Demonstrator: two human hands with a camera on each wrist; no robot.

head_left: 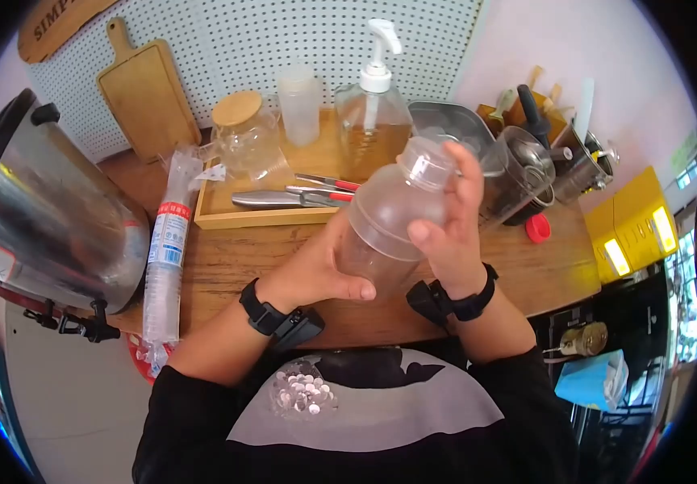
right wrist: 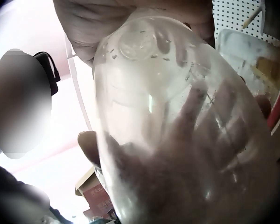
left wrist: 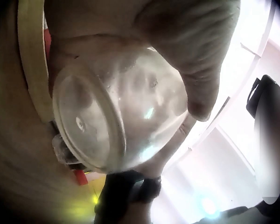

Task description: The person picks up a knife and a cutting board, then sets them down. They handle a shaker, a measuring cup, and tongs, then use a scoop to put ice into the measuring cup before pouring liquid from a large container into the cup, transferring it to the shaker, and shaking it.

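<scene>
A clear plastic cocktail shaker (head_left: 385, 211) is held tilted above the front of the wooden table, its capped top (head_left: 429, 160) leaning right and away from the person. Around its lower body the left hand (head_left: 320, 270) grips, thumb across the near side. The right hand (head_left: 459, 242) holds the upper part from the right, thumb at the shoulder and fingers beside the cap. From below, the left wrist view shows the shaker's round base (left wrist: 86, 123). Through the clear wall (right wrist: 149, 102) in the right wrist view, the left hand's fingers show blurred.
Behind the hands, a wooden tray (head_left: 235, 218) bears a pump bottle (head_left: 373, 121), a glass jar (head_left: 248, 145) and red-marked metal tools (head_left: 316, 196). A steel dispenser (head_left: 58, 210) and sleeved plastic cups (head_left: 169, 250) stand left. Right are a clear pitcher (head_left: 518, 173), red cap (head_left: 537, 228) and yellow box (head_left: 631, 226).
</scene>
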